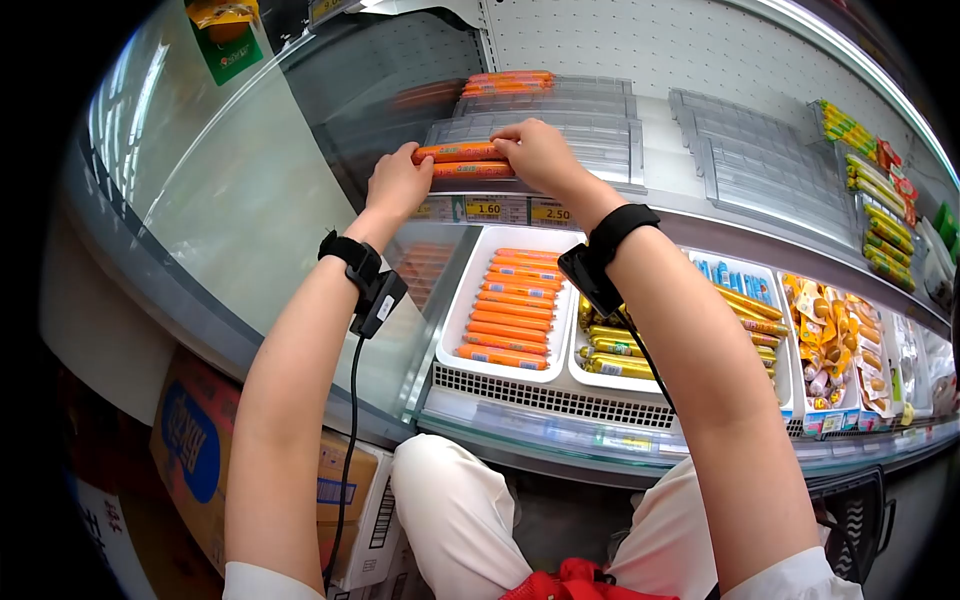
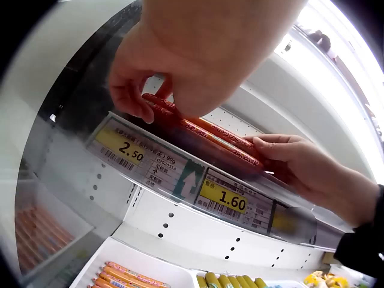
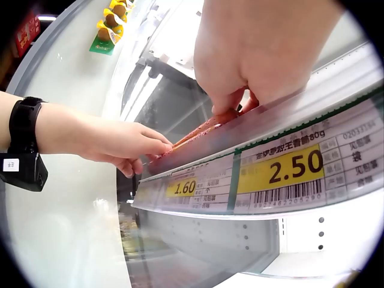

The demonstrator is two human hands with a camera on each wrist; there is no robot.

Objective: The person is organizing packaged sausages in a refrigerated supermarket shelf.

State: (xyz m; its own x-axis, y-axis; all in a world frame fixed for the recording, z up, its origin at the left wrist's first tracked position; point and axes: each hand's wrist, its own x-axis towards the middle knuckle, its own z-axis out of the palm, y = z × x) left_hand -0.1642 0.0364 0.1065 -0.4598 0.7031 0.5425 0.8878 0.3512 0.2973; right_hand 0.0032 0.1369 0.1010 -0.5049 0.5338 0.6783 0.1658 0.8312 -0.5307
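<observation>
Two orange-wrapped sausages lie side by side at the front of the upper shelf (image 1: pixel 590 180). My left hand (image 1: pixel 400 185) pinches the left end of the upper sausage (image 1: pixel 455 152). Its right end sits between the thumb and fingers of my right hand (image 1: pixel 545 158). Just in front lies the second sausage (image 1: pixel 475 170), close to the shelf's front edge. In the left wrist view, the left hand (image 2: pixel 156 78) bends over one end of the pair, and the right hand (image 2: pixel 300 162) is at the other. The right wrist view shows the sausages (image 3: pixel 198 135) behind the price strip.
Behind are more orange sausages (image 1: pixel 508 82) on clear stepped racks (image 1: pixel 565 135). Price labels (image 1: pixel 487 209) run along the shelf edge. Below, a white tray (image 1: pixel 450 345) holds orange sausages, beside gold-wrapped ones (image 1: pixel 615 365) and packaged eggs (image 1: pixel 825 325). A glass side panel (image 1: pixel 200 170) stands at left.
</observation>
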